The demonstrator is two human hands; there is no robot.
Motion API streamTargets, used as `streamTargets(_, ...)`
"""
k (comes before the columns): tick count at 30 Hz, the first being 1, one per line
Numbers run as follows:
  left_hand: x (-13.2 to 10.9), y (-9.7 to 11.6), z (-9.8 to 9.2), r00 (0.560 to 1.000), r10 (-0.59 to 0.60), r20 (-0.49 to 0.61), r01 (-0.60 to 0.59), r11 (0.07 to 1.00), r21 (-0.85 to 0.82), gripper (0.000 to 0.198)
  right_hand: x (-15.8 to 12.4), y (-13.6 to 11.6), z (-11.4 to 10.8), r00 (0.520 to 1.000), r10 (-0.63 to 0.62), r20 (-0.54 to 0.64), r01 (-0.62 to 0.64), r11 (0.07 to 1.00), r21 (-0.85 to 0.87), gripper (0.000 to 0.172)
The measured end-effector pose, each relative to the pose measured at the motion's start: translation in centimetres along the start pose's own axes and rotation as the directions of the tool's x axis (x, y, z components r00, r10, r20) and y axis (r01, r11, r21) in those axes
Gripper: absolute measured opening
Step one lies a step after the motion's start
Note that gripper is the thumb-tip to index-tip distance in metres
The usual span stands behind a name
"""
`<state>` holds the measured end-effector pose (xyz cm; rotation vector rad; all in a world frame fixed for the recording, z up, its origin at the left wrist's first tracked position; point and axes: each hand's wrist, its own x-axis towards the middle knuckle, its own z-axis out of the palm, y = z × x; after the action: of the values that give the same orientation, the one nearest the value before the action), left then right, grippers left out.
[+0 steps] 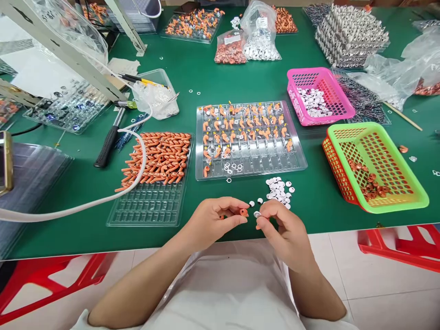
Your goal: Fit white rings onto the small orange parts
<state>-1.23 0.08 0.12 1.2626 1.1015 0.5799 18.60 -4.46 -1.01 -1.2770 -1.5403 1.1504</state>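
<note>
My left hand [215, 220] pinches a small orange plastic part [244, 212] just above the table's front edge. My right hand [283, 229] is closed in a pinch on a small white disc [257, 214], held right beside the orange part. A little pile of white discs [280, 189] lies on the green mat just beyond my right hand. Further out stands a clear compartment tray [250, 158] partly filled with orange parts. To its left a second clear tray [151, 206] carries a heap of orange parts [160, 156].
A green-and-orange basket [378, 201] with some orange parts sits at the right, a pink basket [319, 78] of white pieces behind it. A hammer [110, 140], a white hose [68, 208] and a metal frame [68, 55] occupy the left. Bags and trays of parts line the back.
</note>
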Motion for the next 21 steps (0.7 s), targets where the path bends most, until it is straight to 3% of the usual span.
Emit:
streamTargets(4,-0.1,-0.7,0.6,0.996,0.071,-0.054,-0.070,0.997,0.020,0.017,0.5,-0.2,0.0,0.987,0.121,0.105,-0.127,0.990,0.056,0.014)
streamTargets(8,-0.1,-0.6,0.8,0.973,0.214,-0.082,-0.199,0.966,0.164,0.018,0.9,-0.5,-0.2,0.975,0.128,0.181,-0.134,0.991,0.023,0.013)
streamTargets(15,-0.1,-0.9,0.8,0.890,0.454,-0.043,-0.415,0.846,0.336,0.025,1.5,-0.7,-0.4,0.964,0.168,0.207,-0.167,0.986,-0.026,0.016)
streamTargets(21,0.0,-1.2,0.9,0.857,0.516,-0.009,-0.472,0.790,0.391,0.026,1.7,-0.5,-0.4,0.959,0.193,0.206,-0.188,0.981,-0.044,0.017)
